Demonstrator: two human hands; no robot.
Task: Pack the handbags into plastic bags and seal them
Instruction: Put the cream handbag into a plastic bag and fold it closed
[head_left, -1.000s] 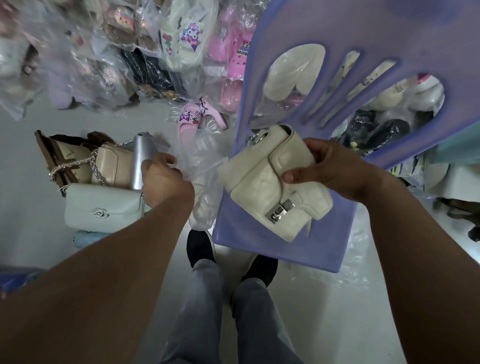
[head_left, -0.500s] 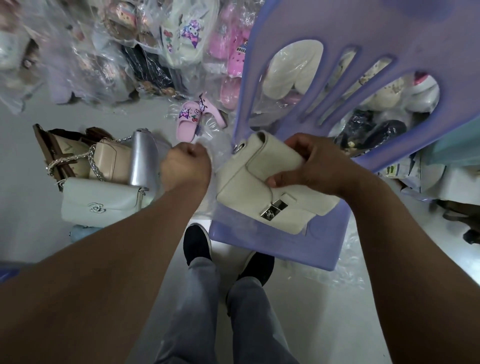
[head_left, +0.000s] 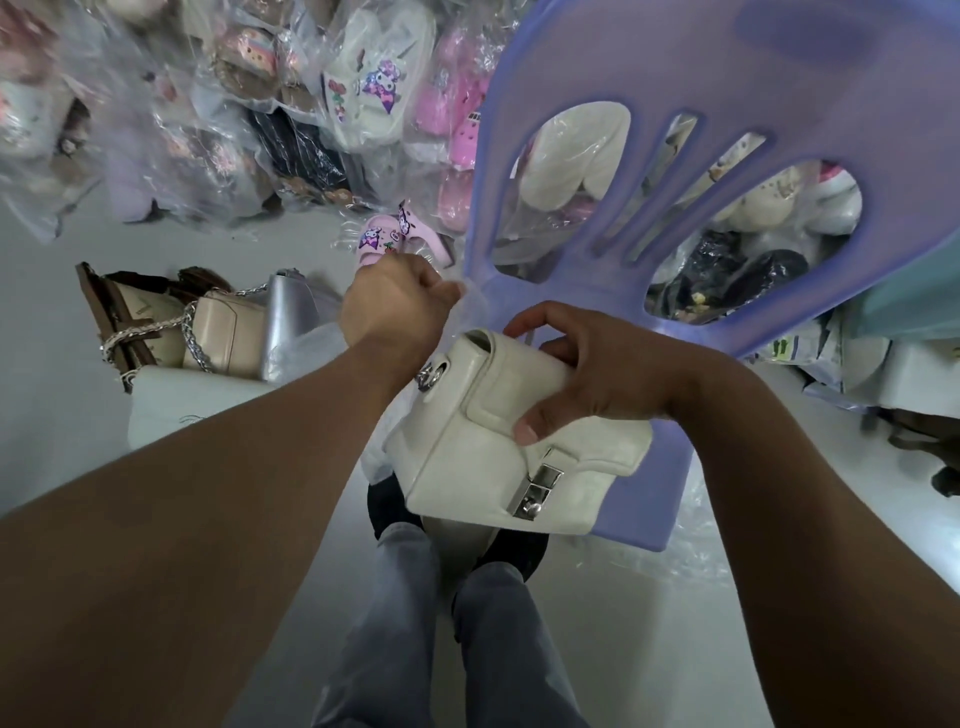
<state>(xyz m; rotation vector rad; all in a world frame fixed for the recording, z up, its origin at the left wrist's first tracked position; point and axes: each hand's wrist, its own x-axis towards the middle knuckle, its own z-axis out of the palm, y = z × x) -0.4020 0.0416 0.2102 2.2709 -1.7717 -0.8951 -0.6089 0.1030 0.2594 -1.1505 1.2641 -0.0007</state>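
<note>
A cream handbag (head_left: 498, 462) with a silver clasp hangs over the front of the purple chair's seat, and my right hand (head_left: 587, 374) grips it by its top edge, thumb on the flap. My left hand (head_left: 395, 306) is up and to the left of the bag, fingers curled round the edge of a clear plastic bag (head_left: 470, 304). The thin film trails down behind my left wrist and is hard to make out.
A purple plastic chair (head_left: 727, 93) fills the upper right. Several other handbags (head_left: 223, 332) lie on the floor at left. Bagged slippers (head_left: 363, 98) pile up behind. My legs and dark shoes (head_left: 395, 509) are below the bag.
My left hand rose from the floor pile and moved right, pulling the clear bag up. My right hand brought the cream handbag lower and closer, turning it clasp-down.
</note>
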